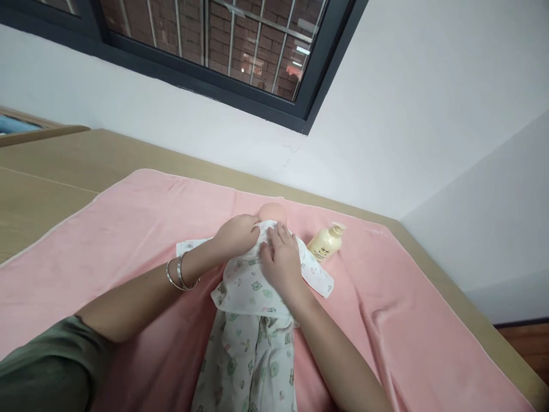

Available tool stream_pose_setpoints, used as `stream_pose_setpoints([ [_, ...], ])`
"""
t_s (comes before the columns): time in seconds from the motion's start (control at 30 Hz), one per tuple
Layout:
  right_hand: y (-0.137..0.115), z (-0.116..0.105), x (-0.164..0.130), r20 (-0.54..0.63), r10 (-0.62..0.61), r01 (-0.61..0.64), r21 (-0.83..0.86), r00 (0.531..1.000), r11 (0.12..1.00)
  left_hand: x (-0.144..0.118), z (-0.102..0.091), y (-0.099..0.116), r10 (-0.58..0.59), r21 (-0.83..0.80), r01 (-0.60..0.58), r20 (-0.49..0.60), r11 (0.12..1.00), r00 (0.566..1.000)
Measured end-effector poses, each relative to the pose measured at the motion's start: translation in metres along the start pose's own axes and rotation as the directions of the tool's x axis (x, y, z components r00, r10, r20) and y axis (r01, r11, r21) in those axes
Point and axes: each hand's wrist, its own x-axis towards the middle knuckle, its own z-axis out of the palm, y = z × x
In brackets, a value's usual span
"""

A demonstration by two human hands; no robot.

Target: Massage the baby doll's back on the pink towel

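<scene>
**Hands at the doll's collar**

Printed baby clothes covered a doll lying on its back on a pink blanket, head toward the far wall. At its neck, the left hand was curled, pinching the collar, while the right hand lay mostly flat, fingers loosely spread, pressing the cloth down. A cream pump bottle lay just right of the head.

Left arm: a dark green sleeve is worn on the upper part; the forearm is left bare.
Left wrist: two thin silver bangles are worn side by side.
Right arm: no sleeve is seen.
Hands: left hand and right hand are left ungloved.
</scene>
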Motion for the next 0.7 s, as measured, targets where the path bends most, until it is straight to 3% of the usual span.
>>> stream_pose_setpoints([
  [0.07, -0.002, -0.001, -0.001, -0.043, 0.021, -0.022, -0.013, 0.999, 1.000, 0.000, 0.003, 0.000, 0.020, -0.014, -0.021, -0.029, 1.000, 0.999],
  [0.23, -0.006, -0.004, -0.001, 0.078, 0.052, -0.048, -0.058, 0.996, 0.997, -0.003, 0.020, 0.003, 0.046, -0.054, -0.054, -0.141, 0.997, 0.989],
  [0.3, -0.007, -0.014, 0.001, 0.068, 0.072, -0.068, -0.054, 0.995, 0.996, -0.008, 0.028, 0.006, 0.082, -0.059, -0.092, -0.155, 0.994, 0.985],
  [0.47, -0.001, -0.064, 0.003, 0.018, 0.212, -0.211, -0.020, 0.977, 0.977, -0.023, 0.044, 0.028, 0.195, -0.174, -0.218, -0.140, 0.960, 0.971],
  [0.6, 0.016, -0.105, 0.000, -0.084, 0.345, -0.345, 0.009, 0.935, 0.938, -0.025, 0.047, 0.054, 0.141, -0.380, -0.168, -0.098, 0.910, 0.985],
  [0.7, 0.036, -0.121, 0.001, -0.158, 0.371, -0.373, 0.019, 0.915, 0.928, -0.012, 0.048, 0.075, 0.107, -0.578, -0.100, -0.023, 0.810, 0.994],
])
